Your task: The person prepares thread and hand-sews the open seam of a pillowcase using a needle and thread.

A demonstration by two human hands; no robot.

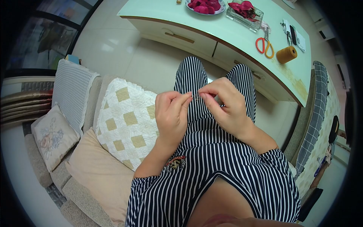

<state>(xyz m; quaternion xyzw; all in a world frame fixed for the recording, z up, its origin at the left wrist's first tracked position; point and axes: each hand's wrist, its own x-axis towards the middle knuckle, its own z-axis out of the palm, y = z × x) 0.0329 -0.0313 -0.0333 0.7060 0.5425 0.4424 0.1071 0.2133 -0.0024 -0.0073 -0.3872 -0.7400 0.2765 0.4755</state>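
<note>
My left hand (171, 116) and my right hand (228, 107) meet above my lap, fingertips a small gap apart. Each is closed in a pinch of thumb and fingers. Between the fingertips shows a small, thin, light-coloured thing (196, 97), too small to name. Beneath it lie the striped trousers (193, 73) on my legs. On the table ahead, to the right, a spool of mustard-yellow thread (286, 55) lies on its side. Beside it are scissors (269, 48) with one red and one orange handle loop.
The pale green table (166, 11) stands before my knees, with drawers below. On it are a plate (188, 4) of magenta fruit pieces and a glass tray (254, 25) of fruit peels. A dark phone-like object (293, 34) lies farther right. Sofa cushions (126, 119) are at my left.
</note>
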